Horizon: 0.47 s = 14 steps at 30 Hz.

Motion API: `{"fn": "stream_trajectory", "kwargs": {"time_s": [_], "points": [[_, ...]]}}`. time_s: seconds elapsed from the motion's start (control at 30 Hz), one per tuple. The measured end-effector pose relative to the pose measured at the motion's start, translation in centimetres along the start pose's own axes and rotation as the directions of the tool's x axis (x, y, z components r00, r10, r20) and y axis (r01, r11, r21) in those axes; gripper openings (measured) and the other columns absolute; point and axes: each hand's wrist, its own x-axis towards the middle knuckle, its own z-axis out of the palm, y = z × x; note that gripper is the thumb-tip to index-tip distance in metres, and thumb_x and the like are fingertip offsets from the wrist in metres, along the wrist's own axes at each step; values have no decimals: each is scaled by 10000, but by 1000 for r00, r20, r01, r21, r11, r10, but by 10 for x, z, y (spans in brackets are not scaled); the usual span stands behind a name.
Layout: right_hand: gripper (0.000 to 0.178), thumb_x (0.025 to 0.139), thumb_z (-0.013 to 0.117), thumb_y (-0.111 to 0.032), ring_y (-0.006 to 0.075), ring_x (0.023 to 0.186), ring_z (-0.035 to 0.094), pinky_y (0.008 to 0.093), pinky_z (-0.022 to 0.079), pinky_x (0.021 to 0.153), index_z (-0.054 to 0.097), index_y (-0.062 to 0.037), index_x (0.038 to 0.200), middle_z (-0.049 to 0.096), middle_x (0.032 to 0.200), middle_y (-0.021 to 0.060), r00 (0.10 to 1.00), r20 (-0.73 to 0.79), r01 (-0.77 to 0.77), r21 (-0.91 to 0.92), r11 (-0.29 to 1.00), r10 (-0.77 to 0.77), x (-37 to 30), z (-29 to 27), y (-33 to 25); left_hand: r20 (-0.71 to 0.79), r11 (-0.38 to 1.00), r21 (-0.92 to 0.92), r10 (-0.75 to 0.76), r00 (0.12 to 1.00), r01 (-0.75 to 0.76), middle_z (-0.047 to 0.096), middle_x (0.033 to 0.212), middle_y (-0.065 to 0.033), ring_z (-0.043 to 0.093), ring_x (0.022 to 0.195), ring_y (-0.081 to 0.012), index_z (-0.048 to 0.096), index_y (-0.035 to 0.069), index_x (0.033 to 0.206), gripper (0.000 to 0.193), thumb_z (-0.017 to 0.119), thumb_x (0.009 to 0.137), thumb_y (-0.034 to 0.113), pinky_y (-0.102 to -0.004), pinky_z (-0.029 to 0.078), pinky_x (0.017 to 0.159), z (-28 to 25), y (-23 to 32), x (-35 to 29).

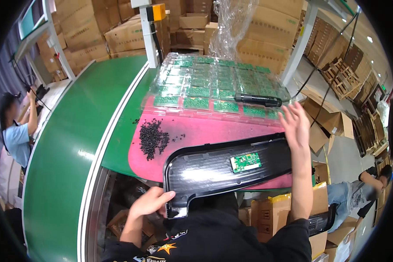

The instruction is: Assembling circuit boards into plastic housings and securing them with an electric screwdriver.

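Observation:
A long black plastic housing (196, 172) rests across the near edge of the pink mat (205, 131), its hollow side up. My left hand (155, 201) grips the housing's lower left corner, thumb on top. Inside the housing, right of its middle, lies a small green circuit board (252, 160). Above the housing's right end my right hand (297, 129) is raised, fingers apart and holding nothing. Just left of those fingertips, a black cylindrical tool like an electric screwdriver (258, 100) lies over a clear plastic tray (183, 114) of green boards.
A pile of small black screws (150, 140) sits on the mat's left. The green conveyor belt (70, 166) runs along the left. Cartons (270, 214) stand below right, more behind. Posts flank the bench; a cable hangs at right. Other people are at far left and right.

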Motion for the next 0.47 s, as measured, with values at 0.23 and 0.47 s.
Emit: {"fn": "stream_trajectory", "kwargs": {"time_s": [0.23,0.47], "points": [[411,917,565,-164,150,955,545,350,469,829,423,-51,1286,488,1185,88,716,-315,428,-507,748,-623,-59,-161,-99,-213,381,-873,263,941,-304,577,1179,-300,625,996,-449,453,-152,1255,615,546,780,227,-496,558,834,78,-9,-8],[394,897,558,-101,260,1130,534,342,431,968,421,21,1245,520,1222,166,539,-225,-157,-974,165,-812,-108,-441,-99,-641,155,-713,249,726,-683,634,1068,-244,667,747,-452,418,20,1363,704,520,739,330,-381,614,613,3,-13,-69]]}}
